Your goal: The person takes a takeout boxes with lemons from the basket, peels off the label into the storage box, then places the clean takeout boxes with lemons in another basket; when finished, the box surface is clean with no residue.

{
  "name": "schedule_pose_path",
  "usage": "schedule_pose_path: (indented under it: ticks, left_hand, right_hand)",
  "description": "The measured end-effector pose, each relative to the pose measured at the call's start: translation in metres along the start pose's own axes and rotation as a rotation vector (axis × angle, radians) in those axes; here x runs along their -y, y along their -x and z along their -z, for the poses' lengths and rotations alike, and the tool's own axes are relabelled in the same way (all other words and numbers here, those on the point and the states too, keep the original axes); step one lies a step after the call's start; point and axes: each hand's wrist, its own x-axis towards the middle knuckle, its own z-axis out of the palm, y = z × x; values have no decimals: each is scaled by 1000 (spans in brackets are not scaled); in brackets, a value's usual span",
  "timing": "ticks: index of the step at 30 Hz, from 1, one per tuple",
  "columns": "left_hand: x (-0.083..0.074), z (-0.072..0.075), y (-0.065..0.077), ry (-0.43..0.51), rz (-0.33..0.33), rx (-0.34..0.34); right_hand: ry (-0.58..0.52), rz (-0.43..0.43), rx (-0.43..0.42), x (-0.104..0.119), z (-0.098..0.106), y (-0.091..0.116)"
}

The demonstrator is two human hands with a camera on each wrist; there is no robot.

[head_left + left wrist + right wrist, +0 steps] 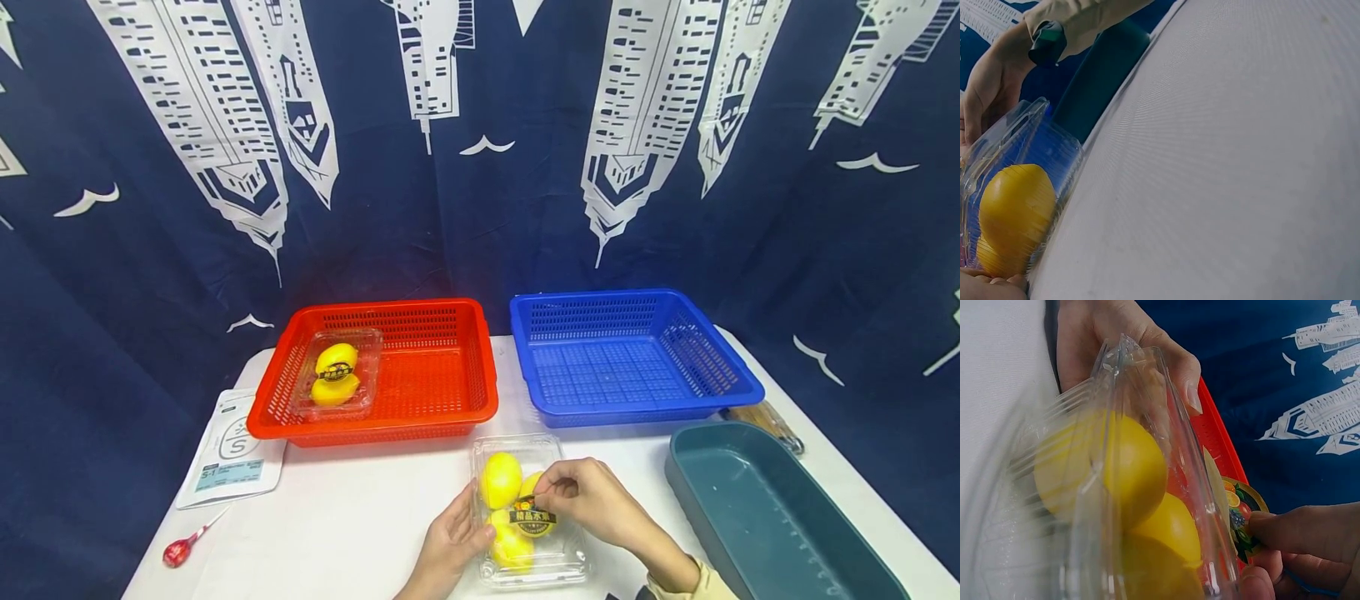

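A clear plastic clamshell box holding several yellow lemons lies on the white table before me. My left hand holds its left side, with the thumb over the lid. Over the lid, my right hand pinches the edge of a dark fruit sticker. In the right wrist view, part of this sticker stands away from the plastic, its printed fruit showing beside the thumb. The left wrist view shows a lemon through the box wall, with the left fingertips at the lower corner.
A red basket holds another lemon box with a similar sticker. Right of it stands a blue basket. A teal tray is at the right edge. At left lie a white packet and a red lollipop.
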Motion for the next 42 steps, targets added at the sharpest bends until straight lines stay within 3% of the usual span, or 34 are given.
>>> schedule_pose_path:
  ticks: [21,42]
  left_hand:
    - [1,-2,1,12,19,-15]
    - [-2,-1,1,-26,18,-9]
  right_hand:
    - [-16,-13,12,-3,1,1]
    - [-134,6,49,-5,2,0]
